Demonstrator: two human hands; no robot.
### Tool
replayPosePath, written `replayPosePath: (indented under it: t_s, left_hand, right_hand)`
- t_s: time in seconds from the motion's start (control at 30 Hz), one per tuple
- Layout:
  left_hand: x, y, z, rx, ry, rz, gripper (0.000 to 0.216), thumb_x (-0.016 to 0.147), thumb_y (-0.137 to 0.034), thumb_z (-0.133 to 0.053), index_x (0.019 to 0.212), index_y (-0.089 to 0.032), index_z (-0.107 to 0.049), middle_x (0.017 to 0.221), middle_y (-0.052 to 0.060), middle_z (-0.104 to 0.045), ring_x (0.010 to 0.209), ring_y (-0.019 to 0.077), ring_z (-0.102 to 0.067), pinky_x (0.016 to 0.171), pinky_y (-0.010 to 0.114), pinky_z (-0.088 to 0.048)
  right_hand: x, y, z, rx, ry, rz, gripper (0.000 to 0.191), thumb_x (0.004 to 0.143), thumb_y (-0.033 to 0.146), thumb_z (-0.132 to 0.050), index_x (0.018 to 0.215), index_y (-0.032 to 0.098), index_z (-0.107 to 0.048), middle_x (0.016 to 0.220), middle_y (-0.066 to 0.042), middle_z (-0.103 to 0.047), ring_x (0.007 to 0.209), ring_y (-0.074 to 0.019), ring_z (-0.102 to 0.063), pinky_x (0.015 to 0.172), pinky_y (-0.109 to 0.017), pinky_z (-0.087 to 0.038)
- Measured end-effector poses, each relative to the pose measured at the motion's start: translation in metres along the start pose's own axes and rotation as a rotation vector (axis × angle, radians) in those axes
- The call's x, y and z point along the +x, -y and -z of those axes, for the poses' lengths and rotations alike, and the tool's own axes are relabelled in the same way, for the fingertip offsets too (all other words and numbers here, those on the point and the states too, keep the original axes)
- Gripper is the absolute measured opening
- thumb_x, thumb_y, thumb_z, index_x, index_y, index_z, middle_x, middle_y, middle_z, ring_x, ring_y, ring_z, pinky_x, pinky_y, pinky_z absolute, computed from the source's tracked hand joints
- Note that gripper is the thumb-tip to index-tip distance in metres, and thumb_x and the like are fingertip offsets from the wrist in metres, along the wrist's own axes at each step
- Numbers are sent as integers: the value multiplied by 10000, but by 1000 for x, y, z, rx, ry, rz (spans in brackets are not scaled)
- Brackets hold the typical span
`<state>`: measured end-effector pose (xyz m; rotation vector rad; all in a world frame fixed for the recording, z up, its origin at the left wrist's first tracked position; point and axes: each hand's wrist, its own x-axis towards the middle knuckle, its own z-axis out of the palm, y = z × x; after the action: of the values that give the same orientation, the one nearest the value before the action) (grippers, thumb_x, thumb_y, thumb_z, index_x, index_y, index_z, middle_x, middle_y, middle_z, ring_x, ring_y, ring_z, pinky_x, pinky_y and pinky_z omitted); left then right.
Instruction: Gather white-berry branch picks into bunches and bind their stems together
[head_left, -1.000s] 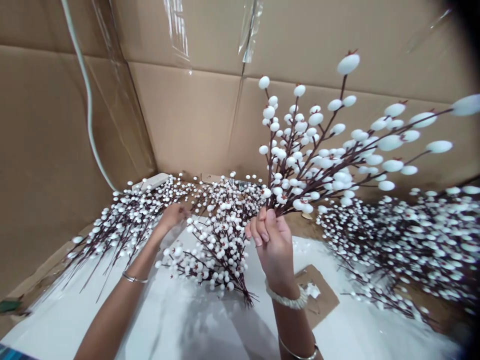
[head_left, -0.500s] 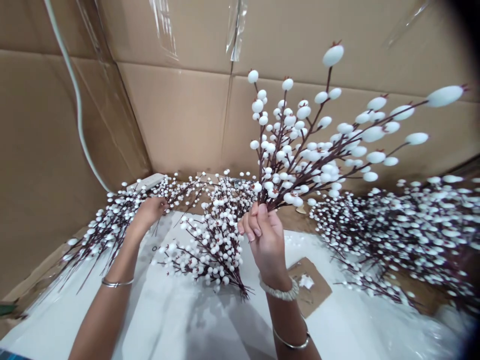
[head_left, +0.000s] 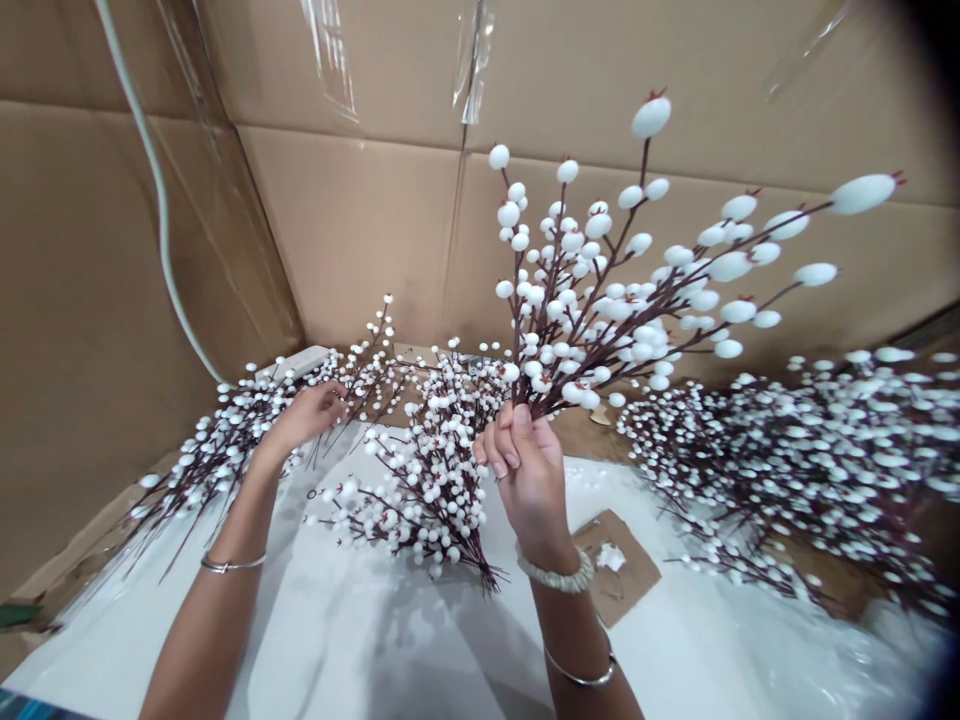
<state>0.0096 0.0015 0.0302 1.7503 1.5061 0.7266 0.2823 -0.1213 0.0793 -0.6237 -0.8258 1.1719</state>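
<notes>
My right hand [head_left: 527,470] is closed round the stems of a bunch of white-berry sprigs [head_left: 622,280], held upright above the white sheet [head_left: 360,640]. My left hand [head_left: 307,412] reaches to the back left and pinches a single berry sprig [head_left: 373,355], whose tip rises off the left pile of sprigs [head_left: 217,450]. Between my hands, a tied bundle of berry sprigs [head_left: 424,490] lies flat on the sheet.
A large heap of berry sprigs [head_left: 810,460] covers the right side. Cardboard walls [head_left: 360,220] close in the back and left, with a white cable [head_left: 161,230] running down the left wall. A cardboard scrap [head_left: 619,565] lies by my right wrist.
My left hand has gripped one sprig in the left pile and lifted it, so its tip now stands up. My right hand and its bunch have shifted slightly left.
</notes>
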Motion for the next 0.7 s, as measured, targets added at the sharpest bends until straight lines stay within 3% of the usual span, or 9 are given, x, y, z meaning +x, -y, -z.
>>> replayPosePath:
  t_s: [0.27, 0.4, 0.57, 0.7]
  left_hand:
    - [-27, -49, 4, -360, -11, -83, 404, 747, -516, -693, 892, -144, -634, 967, 106, -702, 706, 137, -613, 553, 228, -468]
    - [-59, -78, 8, -578, -78, -159, 292, 747, -424, -772, 825, -148, -722, 794, 53, -672, 636, 91, -545, 523, 183, -419]
    - [-102, -98, 10, -722, -237, -278, 178, 724, -346, -826, 760, -194, -741, 783, 26, -684, 589, 61, -527, 522, 157, -445]
    - [-119, -111, -3, -645, -149, -303, 141, 731, -303, -819, 825, -235, -740, 725, 3, -678, 572, 76, -566, 497, 156, -465]
  right_hand:
    - [-1, -11, -4, 32, 14, -76, 389, 833, 521, -699, 746, 189, -517, 449, 110, -395, 408, -60, -405, 546, -231, -479]
    - [-7, -21, -11, -9, 36, -118, 394, 849, 554, -661, 776, 189, -531, 489, 76, -531, 473, -95, -537, 658, -285, -542]
    - [-18, -27, -22, -70, 95, -113, 345, 942, 508, -545, 824, 185, -554, 589, 21, -655, 619, -142, -655, 782, -340, -554]
    - [-26, -29, -27, -144, 142, -135, 324, 977, 472, -490, 837, 187, -553, 645, -3, -698, 697, -158, -690, 825, -334, -532]
